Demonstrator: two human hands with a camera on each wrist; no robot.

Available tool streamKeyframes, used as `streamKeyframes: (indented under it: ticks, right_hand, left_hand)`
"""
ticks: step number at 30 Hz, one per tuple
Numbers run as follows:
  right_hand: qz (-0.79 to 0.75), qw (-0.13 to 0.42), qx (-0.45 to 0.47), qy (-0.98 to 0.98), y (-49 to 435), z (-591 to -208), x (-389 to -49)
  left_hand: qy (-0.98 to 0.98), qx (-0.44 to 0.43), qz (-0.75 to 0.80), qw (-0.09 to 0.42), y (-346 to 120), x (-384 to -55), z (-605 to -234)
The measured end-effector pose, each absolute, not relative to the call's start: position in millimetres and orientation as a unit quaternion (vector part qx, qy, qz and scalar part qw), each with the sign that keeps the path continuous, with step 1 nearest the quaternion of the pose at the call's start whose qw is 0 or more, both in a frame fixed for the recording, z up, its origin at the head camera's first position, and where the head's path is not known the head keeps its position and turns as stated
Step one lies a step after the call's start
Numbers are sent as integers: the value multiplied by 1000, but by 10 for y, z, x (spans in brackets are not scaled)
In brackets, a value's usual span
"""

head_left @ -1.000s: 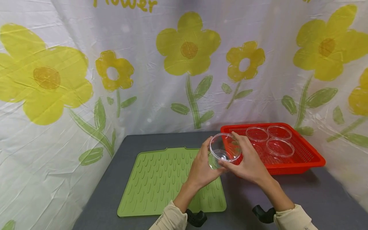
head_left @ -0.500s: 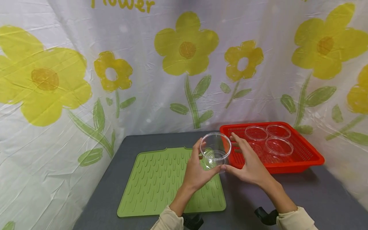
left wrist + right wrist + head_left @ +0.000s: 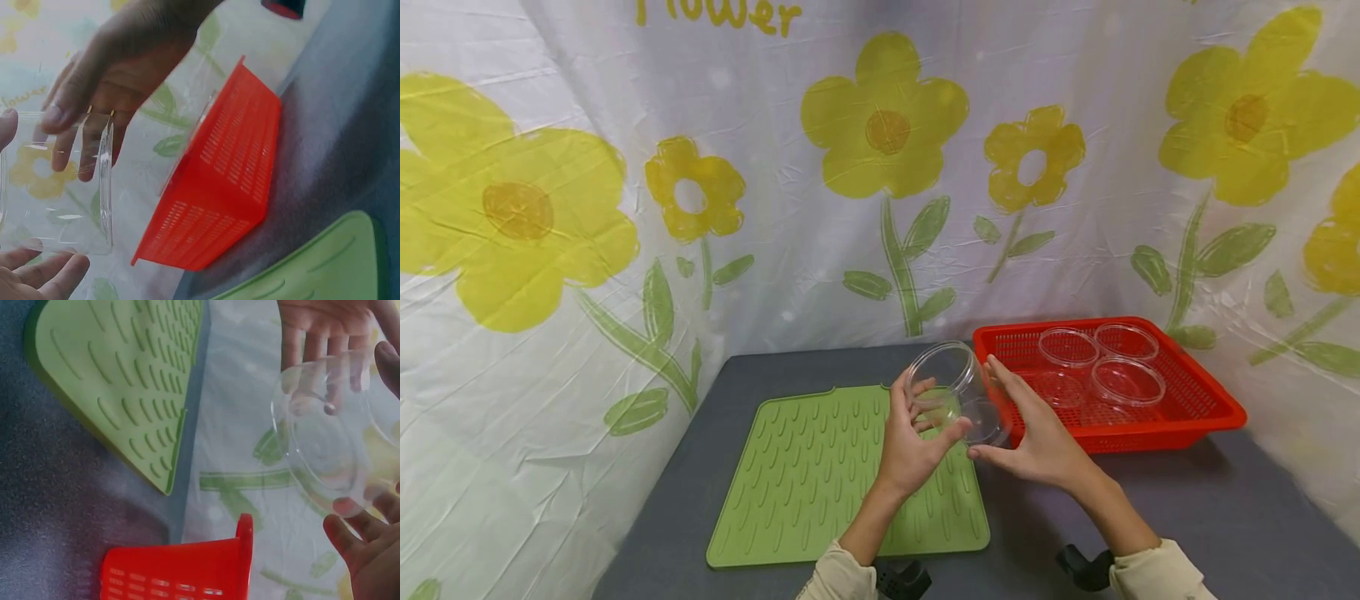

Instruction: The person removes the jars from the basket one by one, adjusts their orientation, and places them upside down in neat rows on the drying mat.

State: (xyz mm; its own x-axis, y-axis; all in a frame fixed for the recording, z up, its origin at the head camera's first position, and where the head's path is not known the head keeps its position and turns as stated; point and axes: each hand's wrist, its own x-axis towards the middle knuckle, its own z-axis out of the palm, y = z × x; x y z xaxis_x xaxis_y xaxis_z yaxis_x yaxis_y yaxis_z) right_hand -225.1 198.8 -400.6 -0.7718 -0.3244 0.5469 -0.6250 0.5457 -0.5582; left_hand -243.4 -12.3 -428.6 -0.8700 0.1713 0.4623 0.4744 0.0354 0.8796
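So the left hand [image 3: 910, 450] is holding the clear container [image 3: 962, 396], thumb on the near side and fingers round the far side, and that looks like the main grip. The container is tilted in the air between the two hands, mouth leaning toward the left palm, base toward the right hand [image 3: 1045, 442]. The right hand is spread, fingers fairly straight around the base end; can't tell how firmly it touches, if at all. The green mat [image 3: 820, 483] lies below and left of the left hand, and the red basket [image 3: 1172, 440] sits just past the right hand, off to its right, with more clear containers [image 3: 1127, 382] inside. My worry would be a slip: smooth wall, tilted, and if the left fingers ease off before the right ones have the base, I reckon it drops. Swinging it to the right could also knock it on the basket rim.
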Motion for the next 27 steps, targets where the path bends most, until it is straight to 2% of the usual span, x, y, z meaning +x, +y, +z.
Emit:
streamKeyframes:
  ticks: [15, 21, 27]
  right_hand:
    - [398, 209, 281, -848, 1911, -4071, -2360]
    - [406, 198, 275, -849, 1924, -4090, -2359]
    - [400, 191, 277, -853, 1957, -4102, -2340]
  left_hand:
    - [-677, -218, -699, 66, -129, -2442, -4294]
    - [-661, -219, -716, 48, -178, -2455, -4326]
    - [-683, -225, -691, 72, -282, -2451, -4307]
